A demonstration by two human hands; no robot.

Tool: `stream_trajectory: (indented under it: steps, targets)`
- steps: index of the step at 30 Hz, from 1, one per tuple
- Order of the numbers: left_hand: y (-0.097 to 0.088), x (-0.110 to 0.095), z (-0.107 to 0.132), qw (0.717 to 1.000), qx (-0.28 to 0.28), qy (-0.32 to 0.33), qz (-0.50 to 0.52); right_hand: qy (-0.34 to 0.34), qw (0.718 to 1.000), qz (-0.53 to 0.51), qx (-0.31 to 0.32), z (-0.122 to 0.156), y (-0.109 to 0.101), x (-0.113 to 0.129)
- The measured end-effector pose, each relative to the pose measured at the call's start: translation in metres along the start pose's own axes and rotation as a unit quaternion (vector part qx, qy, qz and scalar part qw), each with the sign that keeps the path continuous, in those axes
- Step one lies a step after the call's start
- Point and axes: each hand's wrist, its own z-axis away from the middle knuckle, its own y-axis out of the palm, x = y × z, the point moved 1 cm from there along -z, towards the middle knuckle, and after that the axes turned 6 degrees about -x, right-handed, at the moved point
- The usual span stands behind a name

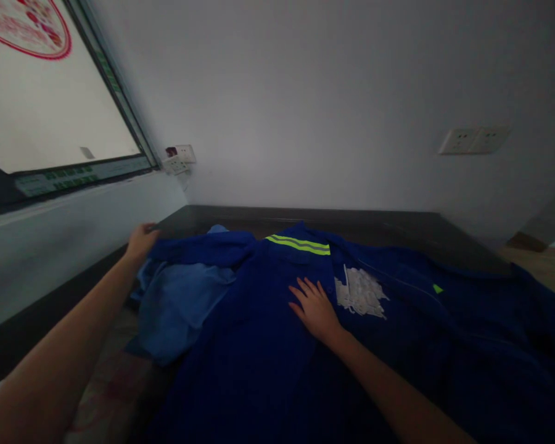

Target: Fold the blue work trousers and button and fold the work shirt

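A dark blue work jacket [254,320] lies spread in front of me, with a yellow-green and grey reflective stripe [300,245] across it. Its left sleeve [203,248] stretches out sideways, and my left hand [143,239] pinches the cuff end. Flat on the jacket's front rests my right hand [315,308], fingers spread and holding nothing. Just right of those fingers is a crumpled white item [361,292] with ragged edges; its kind is unclear. Lighter blue cloth [180,308] lies bunched under and below the sleeve.
More dark blue clothing [467,320] with a small green patch extends to the right. Behind is a dark flat surface [374,225] against a pale wall [305,111]. Wall sockets [474,140] are on the right, others [185,153] near the window frame [81,174] at left.
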Motion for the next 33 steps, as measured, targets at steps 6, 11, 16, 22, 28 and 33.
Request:
stream_trajectory:
  steps: [6, 11, 16, 22, 28, 33]
  targets:
    - [0.087, -0.025, 0.061, 0.896, 0.287, 0.303, -0.151, -0.003, 1.000, 0.001, -0.007, 0.000, -0.001, 0.000]
    - [0.130, -0.032, 0.091, 0.861, 0.240, 0.361, -0.266, -0.005, 1.000, 0.013, -0.003, 0.002, -0.001, 0.001]
    - [0.118, -0.037, 0.055, 0.883, 0.221, 0.308, -0.276, -0.006, 1.000, 0.014, 0.003, 0.003, 0.001, 0.000]
    - [0.083, -0.055, 0.015, 0.893, 0.203, 0.298, -0.268, -0.005, 1.000, 0.005, 0.002, 0.003, -0.001, 0.001]
    - [0.072, -0.030, 0.044, 0.912, 0.245, 0.276, -0.178, -0.003, 1.000, -0.002, -0.004, 0.003, -0.001, 0.001]
    - [0.069, -0.001, 0.073, 0.927, 0.264, 0.225, -0.143, 0.000, 1.000, -0.006, -0.007, 0.003, 0.001, 0.000]
